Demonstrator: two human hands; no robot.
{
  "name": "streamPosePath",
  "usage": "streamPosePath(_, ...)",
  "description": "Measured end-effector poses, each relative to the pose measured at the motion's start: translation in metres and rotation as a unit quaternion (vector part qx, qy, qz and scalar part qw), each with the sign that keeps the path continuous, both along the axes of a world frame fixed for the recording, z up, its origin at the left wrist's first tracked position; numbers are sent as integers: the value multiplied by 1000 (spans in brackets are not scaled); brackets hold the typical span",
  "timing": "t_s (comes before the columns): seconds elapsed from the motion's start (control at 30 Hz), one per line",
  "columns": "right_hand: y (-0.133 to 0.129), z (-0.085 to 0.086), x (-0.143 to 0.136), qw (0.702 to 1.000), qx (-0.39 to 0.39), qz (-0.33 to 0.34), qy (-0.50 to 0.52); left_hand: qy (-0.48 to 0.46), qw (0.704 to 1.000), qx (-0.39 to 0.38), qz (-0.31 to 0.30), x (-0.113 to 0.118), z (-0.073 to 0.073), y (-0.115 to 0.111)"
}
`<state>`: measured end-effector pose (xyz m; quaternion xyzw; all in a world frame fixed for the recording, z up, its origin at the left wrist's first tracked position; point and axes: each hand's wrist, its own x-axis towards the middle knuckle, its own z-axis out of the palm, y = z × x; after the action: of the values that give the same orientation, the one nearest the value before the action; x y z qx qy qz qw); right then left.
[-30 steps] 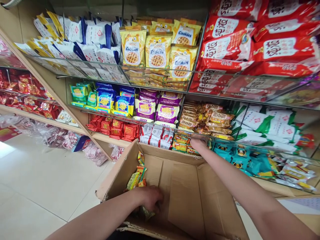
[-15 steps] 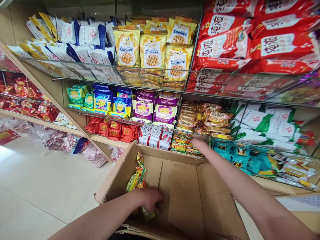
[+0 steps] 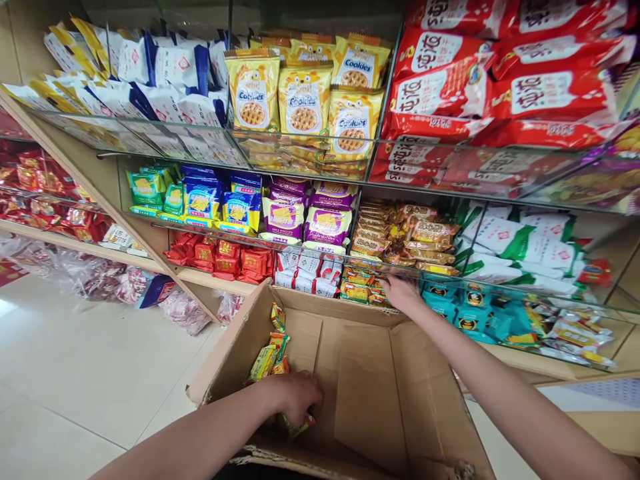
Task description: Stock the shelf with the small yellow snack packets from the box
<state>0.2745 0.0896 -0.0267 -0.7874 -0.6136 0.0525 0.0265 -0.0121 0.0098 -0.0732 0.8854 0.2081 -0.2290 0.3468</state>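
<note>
A cardboard box sits in front of me, tilted against the shelf. Inside it, my left hand is low on the left side, its fingers curled over a small yellow-green snack packet. A few more orange and yellow snack packets lie along the box's left wall, just beyond that hand. My right hand reaches over the box's far edge to the low shelf compartment, its partly hidden fingers stretched out and apart at the orange-and-green snack packets. I see nothing held in it.
Glass fronts divide the shelves above. Teal packets lie right of my right hand; white-and-red packets and red packets lie left. Brown biscuit packs are stacked above. Plastic bags rest on the tiled floor.
My right hand has shifted slightly down and more of it shows at the compartment. My left hand stays nearly still over the packet. The view has moved a little.
</note>
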Motion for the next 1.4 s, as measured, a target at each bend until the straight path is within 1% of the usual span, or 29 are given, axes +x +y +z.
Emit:
streamPosePath(0.1, -29, 7, -8, 997, 61, 42, 20, 52, 996, 44, -58, -1, 6, -5)
streamPosePath(0.17, -54, 12, -19, 988, 121, 87, 46, 56, 993, 70, -71, 0, 10, -8)
streamPosePath(0.23, -79, 17, -33, 971, 161, 151, 92, 46, 994, 77, -64, 1, 12, -7)
streamPosePath(0.27, -90, 19, -40, 962, 165, 179, 124, 35, 996, 68, -46, 2, 12, -5)
streamPosePath(0.3, -100, 20, -47, 954, 154, 199, 162, 20, 998, 50, -13, 2, 13, -1)
streamPosePath(0.33, -107, 22, -54, 947, 125, 209, 208, -1, 999, 26, 35, 3, 13, 3)
streamPosePath(0.37, -113, 22, -60, 939, 81, 208, 260, -31, 995, -1, 99, 4, 15, 7)
streamPosePath(0.4, -117, 22, -65, 927, 28, 200, 318, -72, 982, -28, 172, 6, 17, 12)
streamPosePath(0.43, -118, 21, -70, 907, -27, 189, 374, -121, 959, -58, 250, 9, 21, 16)
streamPosePath(0.47, -118, 19, -74, 884, -74, 180, 426, -176, 923, -91, 329, 12, 25, 18)
streamPosePath(0.5, -117, 17, -78, 858, -105, 174, 472, -233, 879, -132, 395, 16, 29, 20)
streamPosePath(0.57, -112, 11, -83, 808, -122, 165, 553, -315, 776, -229, 495, 23, 37, 20)
streamPosePath(0.63, -108, 5, -87, 762, -119, 137, 622, -351, 692, -319, 544, 27, 41, 18)
streamPosePath(0.67, -106, 4, -88, 742, -117, 117, 650, -359, 660, -352, 558, 28, 43, 16)
streamPosePath(0.73, -104, 2, -90, 720, -113, 86, 680, -374, 619, -391, 569, 27, 43, 14)
streamPosePath(0.8, -105, 3, -90, 718, -101, 77, 684, -385, 603, -409, 566, 26, 41, 12)
streamPosePath(0.87, -107, 4, -89, 725, -87, 76, 679, -391, 610, -417, 549, 25, 40, 11)
streamPosePath(0.9, -108, 4, -89, 728, -80, 72, 677, -390, 623, -420, 533, 26, 39, 9)
streamPosePath(0.97, -111, 3, -87, 730, -67, 67, 676, -364, 666, -428, 490, 27, 38, 6)
streamPosePath(1.03, -114, 2, -85, 727, -60, 71, 681, -303, 714, -453, 439, 29, 36, 2)
streamPosePath(1.1, -114, 1, -83, 730, -47, 80, 677, -252, 745, -464, 408, 30, 35, -1)
streamPosePath(1.13, -114, 1, -82, 737, -36, 79, 670, -243, 757, -452, 405, 30, 33, -1)
streamPosePath(1.17, -113, 1, -80, 744, -24, 69, 664, -250, 771, -422, 407, 30, 33, 0)
streamPosePath(1.2, -111, 1, -79, 747, -14, 47, 663, -268, 788, -371, 410, 30, 32, 1)
streamPosePath(1.23, -110, 2, -77, 739, -13, 15, 674, -290, 808, -304, 412, 29, 32, 3)
streamPosePath(1.27, -109, 3, -76, 718, -25, -21, 695, -310, 827, -225, 411, 28, 32, 6)
streamPosePath(1.33, -108, 7, -75, 651, -76, -80, 751, -337, 849, -68, 400, 25, 33, 10)
streamPosePath(1.37, -108, 8, -75, 621, -103, -93, 771, -345, 854, -8, 389, 24, 34, 11)
streamPosePath(1.4, -109, 9, -76, 603, -125, -94, 782, -350, 858, 32, 375, 23, 35, 12)
